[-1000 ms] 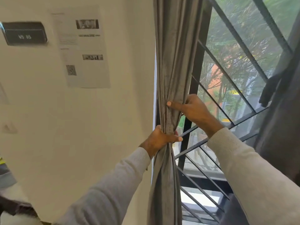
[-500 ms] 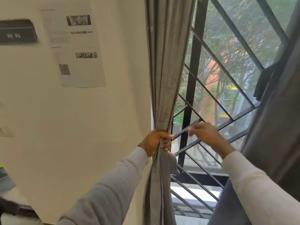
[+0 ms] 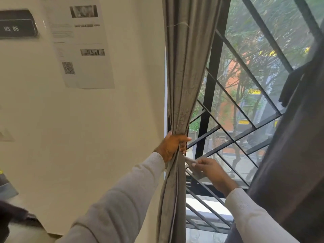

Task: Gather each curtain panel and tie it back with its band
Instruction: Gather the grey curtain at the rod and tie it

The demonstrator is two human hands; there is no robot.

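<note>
Grey fabric: the left curtain panel [image 3: 184,76] hangs down the centre of the frame, bunched into a narrow column at mid-height and spreading slightly above and below. Left hand [image 3: 172,145] grips the bunch at frame centre, fingers wrapped round the front of the gathered cloth, thumb side toward the wall.

Right hand [image 3: 213,171] sits just lower right of the left hand, close to the curtain's right edge. Its fingers pinch a pale grey strip, the band [image 3: 190,161], which runs from the fingertips toward the back of the bunch (where it is anchored can't be made out, too blurred). The band is not wrapped round the panel; it lies beside the bunch on the window side.

Both sleeves are light grey knit, coming up from the bottom edge.

Second curtain panel [image 3: 294,155], darker, fills the right side of the frame, hanging loose. A dark flap of cloth [image 3: 291,86] juts out from it at upper right.

Between the panels: window [image 3: 245,88] with a black metal grille [image 3: 208,102] of vertical and diagonal bars, trees and an orange building outside.

Left half of frame is cream wall [image 3: 87,137]. Printed sheet [image 3: 82,44] with photos and a QR code taped at upper left-centre, and a dark plaque [image 3: 16,24] reading "WS 05" at the far upper left.
</note>
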